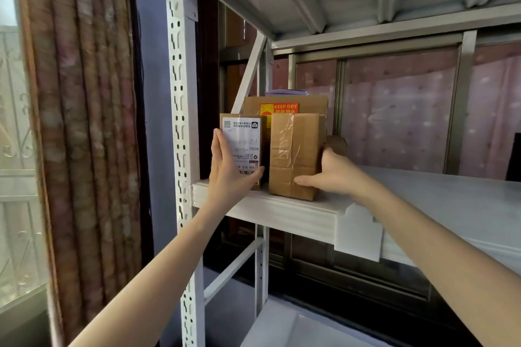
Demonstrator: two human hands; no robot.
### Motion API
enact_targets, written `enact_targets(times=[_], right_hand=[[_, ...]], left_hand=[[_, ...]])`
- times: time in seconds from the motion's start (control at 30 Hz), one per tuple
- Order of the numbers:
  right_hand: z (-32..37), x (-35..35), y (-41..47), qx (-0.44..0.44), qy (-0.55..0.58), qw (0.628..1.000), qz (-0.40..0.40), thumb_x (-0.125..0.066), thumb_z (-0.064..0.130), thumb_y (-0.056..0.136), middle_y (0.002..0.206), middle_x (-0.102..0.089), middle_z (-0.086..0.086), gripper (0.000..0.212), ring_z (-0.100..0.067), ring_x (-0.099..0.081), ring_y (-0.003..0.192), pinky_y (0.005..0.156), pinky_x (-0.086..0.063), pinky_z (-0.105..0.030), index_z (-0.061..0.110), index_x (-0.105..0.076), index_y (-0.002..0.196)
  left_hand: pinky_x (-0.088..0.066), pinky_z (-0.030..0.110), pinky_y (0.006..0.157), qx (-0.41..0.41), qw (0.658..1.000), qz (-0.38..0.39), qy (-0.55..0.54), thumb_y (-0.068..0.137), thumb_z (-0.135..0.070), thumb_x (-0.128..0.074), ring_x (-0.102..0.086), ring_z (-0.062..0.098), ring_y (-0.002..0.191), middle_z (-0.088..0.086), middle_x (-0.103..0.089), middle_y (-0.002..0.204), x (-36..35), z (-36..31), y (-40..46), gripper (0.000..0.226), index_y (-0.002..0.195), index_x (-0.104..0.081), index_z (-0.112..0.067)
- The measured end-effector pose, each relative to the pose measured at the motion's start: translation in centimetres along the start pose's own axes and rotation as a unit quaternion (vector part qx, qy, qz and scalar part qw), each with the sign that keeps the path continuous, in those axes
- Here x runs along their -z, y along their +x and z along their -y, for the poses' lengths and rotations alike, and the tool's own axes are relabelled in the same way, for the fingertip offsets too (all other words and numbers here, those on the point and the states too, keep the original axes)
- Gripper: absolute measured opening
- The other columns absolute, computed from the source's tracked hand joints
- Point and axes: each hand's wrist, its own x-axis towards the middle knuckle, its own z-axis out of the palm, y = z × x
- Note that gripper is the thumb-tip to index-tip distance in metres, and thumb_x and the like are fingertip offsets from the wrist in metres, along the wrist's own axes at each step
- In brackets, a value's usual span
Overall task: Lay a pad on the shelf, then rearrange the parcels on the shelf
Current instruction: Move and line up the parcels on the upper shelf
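Two bare forearms reach up from the bottom edge toward the white metal shelf [282,210]. On it lies a pale pad [439,200], spread across the shelf surface with a tab of it hanging over the front edge. At the shelf's left end stand three parcels close together. The left hand [229,169] lies flat and spread against the front of the small labelled parcel [242,146], fingers upward, thumb across its lower label. The right hand [328,175] grips the taped brown parcel [293,155] just beside it, thumb on the front face, fingers wrapped round its right side. Behind both stands a larger box with a KEEP DRY sticker [284,105]. A patterned curtain [81,121] hangs left of the shelf post.
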Motion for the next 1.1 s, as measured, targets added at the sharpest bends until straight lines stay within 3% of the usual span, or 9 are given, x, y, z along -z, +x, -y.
enact_targets(times=[0.1,0.2,0.3,0.57,0.8,0.97,1.1], right_hand=[[0.8,-1.0,0.0,-0.001,-0.016,1.0,-0.021,-0.069,0.038,0.079,0.141,-0.046,-0.012,0.106,-0.03,-0.05,0.123,0.101,-0.042,-0.04,0.009,0.007,0.148],[1.5,-1.9,0.1,0.004,-0.044,0.998,-0.043,-0.066,0.04,0.081,0.134,-0.053,-0.012,0.11,-0.031,-0.055,0.117,0.095,-0.044,-0.038,0.01,0.017,0.146],[2.0,-2.7,0.4,0.003,-0.06,0.997,-0.042,-0.066,0.043,0.08,0.134,-0.053,-0.012,0.11,-0.034,-0.053,0.118,0.096,-0.045,-0.041,0.011,0.017,0.146],[1.9,-3.0,0.3,0.003,-0.071,0.997,-0.016,-0.067,0.045,0.078,0.139,-0.047,-0.013,0.114,-0.035,-0.047,0.125,0.102,-0.042,-0.044,0.008,0.016,0.146],[1.5,-1.6,-0.3,0.017,-0.074,0.997,-0.011,-0.069,0.049,0.075,0.145,-0.04,-0.013,0.117,-0.033,-0.045,0.127,0.103,-0.042,-0.046,0.009,0.015,0.146],[0.8,1.4,-2.4,0.061,-0.081,0.991,-0.088,-0.069,0.049,0.076,0.148,-0.032,-0.015,0.109,-0.033,-0.04,0.131,0.101,-0.04,-0.043,0.017,0.005,0.148],[-0.7,5.0,-4.6,0.096,-0.09,0.979,-0.155,-0.065,0.051,0.078,0.152,-0.025,-0.013,0.101,-0.033,-0.031,0.137,0.104,-0.036,-0.045,0.022,0.002,0.148]], left_hand=[[-0.014,0.045,0.117,-0.003,1.0,0.002,0.008,0.079,-0.042,-0.069,-0.001,0.023,0.147,0.002,0.009,0.159,-0.1,0.2,-0.2,0.114,0.148,0.019,-0.017],[-0.009,0.044,0.119,-0.001,1.0,0.02,0.0,0.077,-0.048,-0.06,0.006,0.02,0.147,0.0,0.015,0.159,0.2,0.5,-0.4,0.11,0.148,0.019,-0.019],[-0.007,0.044,0.119,0.005,0.999,0.039,-0.016,0.068,-0.054,-0.049,0.006,0.021,0.147,-0.001,0.016,0.159,0.7,0.7,-0.3,0.109,0.148,0.016,-0.019],[-0.008,0.048,0.118,-0.001,0.998,0.049,0.03,0.069,-0.044,-0.055,0.005,0.023,0.147,-0.002,0.018,0.158,1.0,1.0,-0.8,0.11,0.148,0.018,-0.02],[0.005,0.047,0.117,-0.028,0.998,0.026,0.059,0.071,-0.051,-0.056,0.012,0.019,0.147,0.001,0.019,0.158,1.3,0.0,-0.8,0.111,0.148,0.016,-0.02],[0.01,0.043,0.114,-0.074,0.996,0.003,0.056,0.075,-0.051,-0.056,0.011,0.018,0.147,-0.001,0.015,0.159,1.3,-3.4,-0.7,0.105,0.15,0.011,-0.021],[0.002,0.051,0.118,-0.122,0.992,0.004,0.036,0.077,-0.047,-0.058,0.009,0.019,0.147,0.001,0.013,0.16,0.2,-8.1,-0.7,0.101,0.151,0.006,-0.021]])
